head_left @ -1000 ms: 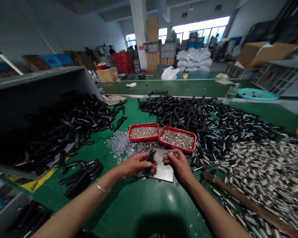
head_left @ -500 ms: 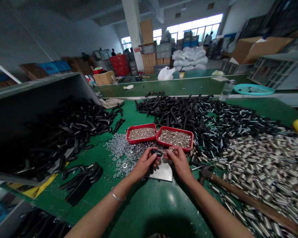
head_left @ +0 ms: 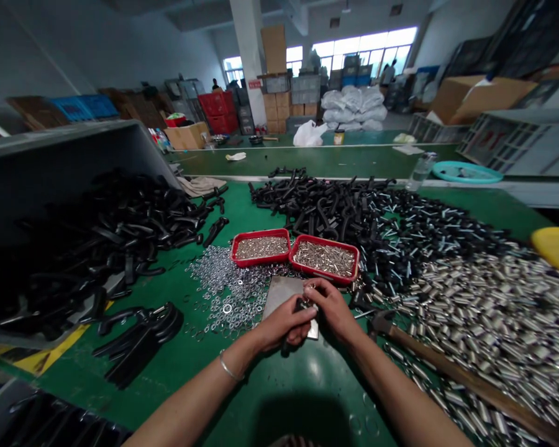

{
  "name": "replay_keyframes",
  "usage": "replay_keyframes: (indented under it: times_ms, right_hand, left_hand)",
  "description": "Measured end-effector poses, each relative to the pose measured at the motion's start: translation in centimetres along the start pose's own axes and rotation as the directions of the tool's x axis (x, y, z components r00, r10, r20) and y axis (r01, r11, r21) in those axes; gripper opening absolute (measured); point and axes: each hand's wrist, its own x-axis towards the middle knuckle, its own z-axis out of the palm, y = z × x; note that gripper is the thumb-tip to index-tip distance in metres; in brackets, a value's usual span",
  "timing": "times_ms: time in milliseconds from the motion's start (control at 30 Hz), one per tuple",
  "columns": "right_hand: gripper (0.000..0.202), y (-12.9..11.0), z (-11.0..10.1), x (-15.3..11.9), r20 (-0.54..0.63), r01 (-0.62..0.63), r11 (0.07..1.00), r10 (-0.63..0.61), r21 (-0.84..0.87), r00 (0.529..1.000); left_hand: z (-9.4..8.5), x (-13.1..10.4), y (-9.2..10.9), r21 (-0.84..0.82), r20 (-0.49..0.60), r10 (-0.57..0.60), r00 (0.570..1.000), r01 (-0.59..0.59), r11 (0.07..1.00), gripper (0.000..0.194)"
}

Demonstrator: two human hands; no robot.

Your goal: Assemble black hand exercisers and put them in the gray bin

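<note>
My left hand (head_left: pixel 286 324) grips a black part (head_left: pixel 299 305) by the metal plate (head_left: pixel 279 293), seemingly steadying it for my right hand (head_left: pixel 331 306), whose fingertips pinch a small metal piece (head_left: pixel 311 287) against it. Red trays (head_left: pixel 261 261) sit just beyond, presumably for easy reach.

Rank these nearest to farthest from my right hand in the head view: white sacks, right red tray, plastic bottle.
From your right hand:
1. Right red tray, just ahead.
2. Plastic bottle, farther ahead, rightward.
3. White sacks, stacked in the background.
</note>
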Motion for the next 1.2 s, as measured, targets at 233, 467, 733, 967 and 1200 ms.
replay_keyframes:
  times_ms: [233,467,733,967,1200]
  right_hand:
    - [0.029,-1.5,-1.0,1.0,0.201,-0.096,0.985,0.124,-0.145,0.972]
    - [0.019,-4.9,-8.0,1.2,0.079,0.127,0.726,-0.100,-0.676,0.992]
    - [0.024,-4.4,-10.0,-1.9,-0.049,-0.008,0.638,-0.046,-0.770,0.998]
    - [0.024,-1.4,0.4,3.4,0.088,0.084,0.187,0.016,-0.979,0.996]
    - [0.017,-0.2,2.3,3.8,0.125,0.129,0.108,-0.040,-0.986,0.991]
  left_hand:
    - [-0.5,0.3,0.8,0.051,-0.118,0.041,0.992,-0.035,0.998,0.034]
    - [-4.6,0.8,4.3,0.107,-0.428,0.295,0.854,-0.277,0.955,0.030]
    - [-5.0,0.5,2.5,-0.271,-0.494,0.223,0.840,-0.392,0.879,0.027]
    - [-1.7,1.6,1.0,-0.381,-0.420,0.161,0.893,-0.335,0.862,0.033]
    - [-4.6,-0.7,1.5,-0.095,-0.520,0.245,0.818,-0.341,0.935,0.038]
